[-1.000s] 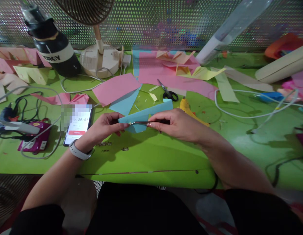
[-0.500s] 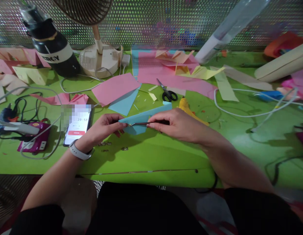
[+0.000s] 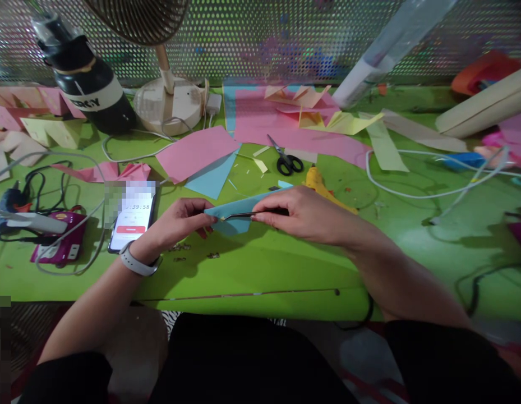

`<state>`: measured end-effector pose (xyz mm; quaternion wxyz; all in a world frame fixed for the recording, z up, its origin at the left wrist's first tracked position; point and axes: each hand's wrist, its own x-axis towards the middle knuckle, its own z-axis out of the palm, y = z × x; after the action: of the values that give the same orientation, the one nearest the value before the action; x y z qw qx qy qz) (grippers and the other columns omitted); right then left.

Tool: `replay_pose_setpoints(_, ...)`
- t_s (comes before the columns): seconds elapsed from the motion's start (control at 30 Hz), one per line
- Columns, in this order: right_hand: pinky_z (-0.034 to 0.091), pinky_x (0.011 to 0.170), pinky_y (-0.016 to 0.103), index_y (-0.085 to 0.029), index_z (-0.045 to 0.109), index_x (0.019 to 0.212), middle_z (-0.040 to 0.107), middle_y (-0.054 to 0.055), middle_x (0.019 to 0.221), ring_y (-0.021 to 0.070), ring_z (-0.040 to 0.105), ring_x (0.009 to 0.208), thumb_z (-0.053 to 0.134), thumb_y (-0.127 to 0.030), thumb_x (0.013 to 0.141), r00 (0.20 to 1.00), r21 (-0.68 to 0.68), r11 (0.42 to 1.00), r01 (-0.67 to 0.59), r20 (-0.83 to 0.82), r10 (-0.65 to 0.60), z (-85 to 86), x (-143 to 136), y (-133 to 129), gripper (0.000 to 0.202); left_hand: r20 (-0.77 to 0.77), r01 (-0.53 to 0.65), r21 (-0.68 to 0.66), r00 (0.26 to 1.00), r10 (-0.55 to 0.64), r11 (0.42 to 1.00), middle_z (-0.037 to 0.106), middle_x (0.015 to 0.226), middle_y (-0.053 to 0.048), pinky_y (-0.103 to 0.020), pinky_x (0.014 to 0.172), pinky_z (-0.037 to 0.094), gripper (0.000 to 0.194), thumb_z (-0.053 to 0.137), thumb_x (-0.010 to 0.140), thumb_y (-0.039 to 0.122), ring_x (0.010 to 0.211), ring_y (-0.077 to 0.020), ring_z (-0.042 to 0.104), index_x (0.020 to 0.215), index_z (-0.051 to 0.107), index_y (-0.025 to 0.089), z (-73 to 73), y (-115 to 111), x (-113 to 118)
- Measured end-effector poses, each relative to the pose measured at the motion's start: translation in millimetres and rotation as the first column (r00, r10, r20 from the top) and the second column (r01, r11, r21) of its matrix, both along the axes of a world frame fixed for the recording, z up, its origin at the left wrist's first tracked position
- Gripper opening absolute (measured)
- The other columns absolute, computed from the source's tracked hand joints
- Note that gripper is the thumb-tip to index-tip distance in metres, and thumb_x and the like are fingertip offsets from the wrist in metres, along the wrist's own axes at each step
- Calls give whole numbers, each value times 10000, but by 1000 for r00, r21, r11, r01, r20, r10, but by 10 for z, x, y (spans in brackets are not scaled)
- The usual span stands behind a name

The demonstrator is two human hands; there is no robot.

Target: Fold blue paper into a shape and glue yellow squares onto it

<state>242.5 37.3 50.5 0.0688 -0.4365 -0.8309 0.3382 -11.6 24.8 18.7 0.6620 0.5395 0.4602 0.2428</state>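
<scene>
Well, the blue paper [image 3: 235,225] is over the green table [image 3: 268,269]. The left hand [image 3: 185,217] pinches its nine o'clock end. At three o'clock, the right hand [image 3: 287,212] has fingers squeezed on a thin bent tool [image 3: 240,215], tip by a yellow bit [image 3: 222,218]. Past the left hand sits a phone [image 3: 136,217].

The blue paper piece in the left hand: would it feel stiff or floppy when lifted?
The blue paper piece looks thin, so it's probably light. Its upper edge runs fairly straight from the left hand, so it may be somewhat stiff.
</scene>
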Motion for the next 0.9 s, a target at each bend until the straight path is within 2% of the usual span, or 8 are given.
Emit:
replay_pose_setpoints(0.23, 305, 569, 273, -186, 750, 924, 667, 4, 707, 112, 481, 584, 553, -340, 908, 1000, -22, 1000, 7, 9, -7, 12, -5, 0, 251, 14, -2, -7, 1000, 2, 1000, 627, 675, 1, -201, 563, 506, 147, 707, 754, 274, 598, -94, 574, 786, 673, 135, 11, -4, 8)
replay_pose_setpoints(0.57, 313, 573, 265, -185, 746, 928, 678, 10, 735, 107, 488, 591, 551, -339, 906, 1000, -47, 999, 5, -14, -5, 13, 0, 5, 250, 33, 3, -23, 999, -2, 1000, 627, 661, 12, -189, 546, 483, 212, 783, 705, 288, 567, -77, 551, 803, 679, 132, -52, 13, -11)
replay_pose_setpoints(0.9, 310, 563, 273, -179, 752, 938, 679, 12, 721, 114, 500, 596, 553, -357, 907, 1000, -44, 999, 8, -8, -8, 10, 5, 0, 269, 49, -22, -5, 999, 22, 1000, 611, 641, 24, -173, 530, 494, 170, 766, 744, 277, 546, -66, 554, 767, 682, 132, -23, 4, 10)
